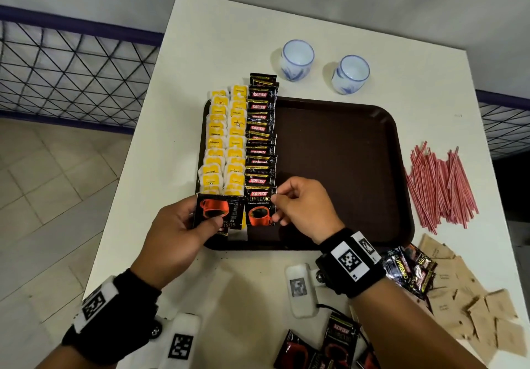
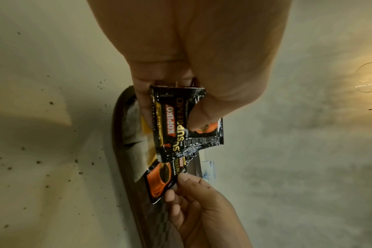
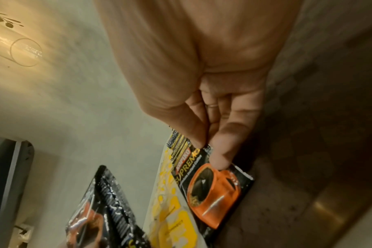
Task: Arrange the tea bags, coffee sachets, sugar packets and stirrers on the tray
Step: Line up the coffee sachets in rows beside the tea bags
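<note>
Tea bags point(image 1: 225, 139) and a coffee column fill the tray point(image 1: 344, 167) beyond the fingers; right hand point(image 1: 304, 210) pinches the nearest sachet point(image 1: 259, 210), left hand point(image 1: 177, 231) grips spares point(image 1: 216, 210); stirrers point(image 1: 441, 190) and sugar packets point(image 1: 473, 311) remain outside.

White table point(image 1: 200, 53) carries brown tray point(image 1: 344, 139), two cups point(image 1: 296, 60), stirrers point(image 1: 441, 188), sugar packets point(image 1: 470, 305), loose coffee sachets point(image 1: 410, 271).

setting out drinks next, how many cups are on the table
2. One small white cup with blue markings stands beyond the brown plastic tray's far edge; the other stands just to its right. Neither is hidden.
</note>
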Motion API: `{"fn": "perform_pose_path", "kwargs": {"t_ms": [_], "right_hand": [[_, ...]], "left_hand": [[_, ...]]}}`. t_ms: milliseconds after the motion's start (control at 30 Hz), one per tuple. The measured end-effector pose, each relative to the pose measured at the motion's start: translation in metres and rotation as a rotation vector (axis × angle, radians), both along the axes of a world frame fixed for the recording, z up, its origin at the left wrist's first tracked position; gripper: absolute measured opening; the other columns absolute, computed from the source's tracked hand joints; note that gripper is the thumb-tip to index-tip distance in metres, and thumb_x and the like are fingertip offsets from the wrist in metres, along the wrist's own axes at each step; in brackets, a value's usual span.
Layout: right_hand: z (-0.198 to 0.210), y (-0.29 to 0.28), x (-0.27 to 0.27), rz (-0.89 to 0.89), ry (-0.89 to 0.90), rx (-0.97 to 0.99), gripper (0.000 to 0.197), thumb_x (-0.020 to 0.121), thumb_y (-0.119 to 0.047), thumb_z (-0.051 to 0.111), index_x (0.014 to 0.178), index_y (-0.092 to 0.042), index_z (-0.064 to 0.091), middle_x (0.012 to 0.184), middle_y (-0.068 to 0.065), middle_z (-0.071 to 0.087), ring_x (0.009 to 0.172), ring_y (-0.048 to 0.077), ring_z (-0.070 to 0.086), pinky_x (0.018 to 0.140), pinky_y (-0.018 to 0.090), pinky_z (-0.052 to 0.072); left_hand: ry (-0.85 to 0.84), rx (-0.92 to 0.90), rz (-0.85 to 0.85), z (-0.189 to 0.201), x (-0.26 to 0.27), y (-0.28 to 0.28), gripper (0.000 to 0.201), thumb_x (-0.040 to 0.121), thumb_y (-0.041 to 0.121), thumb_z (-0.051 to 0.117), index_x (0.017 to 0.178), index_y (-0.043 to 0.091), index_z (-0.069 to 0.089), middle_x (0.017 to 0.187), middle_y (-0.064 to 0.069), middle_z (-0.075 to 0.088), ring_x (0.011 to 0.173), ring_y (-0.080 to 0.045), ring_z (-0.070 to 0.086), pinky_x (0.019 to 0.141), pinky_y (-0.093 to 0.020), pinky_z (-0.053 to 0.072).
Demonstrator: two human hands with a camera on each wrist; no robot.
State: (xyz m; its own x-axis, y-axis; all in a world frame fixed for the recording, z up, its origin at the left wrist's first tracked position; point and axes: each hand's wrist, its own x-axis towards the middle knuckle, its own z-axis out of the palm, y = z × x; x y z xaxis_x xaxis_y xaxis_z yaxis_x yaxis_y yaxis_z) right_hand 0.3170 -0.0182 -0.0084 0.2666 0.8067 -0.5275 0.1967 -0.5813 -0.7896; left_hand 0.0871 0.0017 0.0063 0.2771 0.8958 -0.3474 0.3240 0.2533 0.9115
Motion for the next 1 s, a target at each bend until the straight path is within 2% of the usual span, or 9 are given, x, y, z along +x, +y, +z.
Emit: {"fn": "perform_pose_path", "kwargs": {"t_ms": [133,233,333,533,600,733,800,867,1000], "right_hand": [[0.001,0.001,0.001,-0.008,0.015,0.002,0.016,0.092,-0.003,0.066,0.080,-0.011,0.060,0.066,0.005,0.063,0.054,0.022,0.069,0.045,0.024,0.048],[0.003,0.000,0.004,-0.005,0.042,0.000,0.015,0.092,-0.001,0.065,0.081,-0.010,0.059,0.067,0.006,0.062,0.054,0.022,0.068,0.044,0.023,0.048],[0.004,-0.002,0.007,-0.004,0.043,-0.001,0.015,0.092,0.000,0.064,0.082,-0.009,0.059,0.067,0.006,0.061,0.054,0.022,0.068,0.044,0.023,0.049],[0.001,-0.004,0.003,0.011,0.025,-0.025,0.015,0.092,-0.002,0.065,0.081,-0.010,0.059,0.068,0.007,0.063,0.053,0.021,0.068,0.044,0.023,0.049],[0.000,-0.004,-0.001,0.006,0.028,-0.020,0.015,0.092,-0.003,0.065,0.081,-0.011,0.059,0.069,0.008,0.064,0.054,0.023,0.069,0.045,0.024,0.049],[-0.005,-0.001,-0.003,-0.025,0.023,-0.010,0.013,0.093,-0.005,0.065,0.082,-0.010,0.060,0.067,0.008,0.066,0.057,0.029,0.071,0.051,0.032,0.054],[-0.005,-0.001,-0.004,-0.039,0.023,-0.007,0.013,0.093,-0.006,0.065,0.082,-0.010,0.059,0.065,0.009,0.067,0.058,0.031,0.072,0.056,0.037,0.057],[-0.003,-0.001,-0.005,-0.052,0.015,0.007,0.013,0.092,-0.008,0.066,0.082,-0.011,0.059,0.065,0.008,0.066,0.058,0.030,0.072,0.057,0.040,0.058],[0.010,-0.005,0.001,-0.050,-0.120,0.087,0.009,0.092,-0.017,0.067,0.085,-0.020,0.064,0.079,0.002,0.068,0.058,0.017,0.070,0.054,0.032,0.052]], "left_hand": [[0.024,0.023,-0.065,0.001,-0.003,0.001,0.032,0.089,0.003,0.070,0.111,0.027,0.074,0.101,0.015,0.077,0.099,-0.005,0.071,0.091,-0.028,0.054],[0.049,0.098,-0.266,0.004,-0.006,0.001,0.033,0.090,0.002,0.069,0.112,0.027,0.073,0.105,0.014,0.076,0.103,-0.003,0.069,0.087,-0.019,0.053],[0.051,0.150,-0.427,0.009,-0.002,0.001,0.038,0.090,0.000,0.068,0.114,0.029,0.072,0.112,0.020,0.072,0.110,0.000,0.065,0.086,-0.007,0.046],[0.047,0.139,-0.438,0.007,0.000,0.005,0.035,0.090,0.005,0.069,0.107,0.035,0.073,0.107,0.026,0.071,0.108,0.005,0.063,0.086,-0.005,0.043],[0.046,0.134,-0.406,0.003,-0.001,0.005,0.032,0.090,0.006,0.070,0.106,0.033,0.072,0.105,0.019,0.072,0.106,-0.001,0.065,0.085,-0.008,0.045],[0.036,0.089,-0.342,-0.001,-0.001,0.006,0.017,0.087,0.022,0.067,0.102,0.028,0.071,0.097,0.004,0.071,0.097,-0.016,0.066,0.083,-0.027,0.053],[0.007,0.044,-0.322,0.000,0.001,0.005,0.017,0.089,0.019,0.069,0.101,0.030,0.071,0.096,0.007,0.073,0.095,-0.013,0.068,0.079,-0.023,0.053],[-0.021,0.009,-0.296,0.003,0.005,0.004,0.026,0.092,0.009,0.070,0.107,0.030,0.072,0.102,0.012,0.075,0.097,-0.010,0.070,0.081,-0.018,0.052],[-0.025,0.003,-0.185,0.005,0.010,0.005,0.030,0.092,0.007,0.069,0.109,0.031,0.073,0.106,0.013,0.076,0.102,-0.009,0.071,0.092,-0.036,0.055]]}}
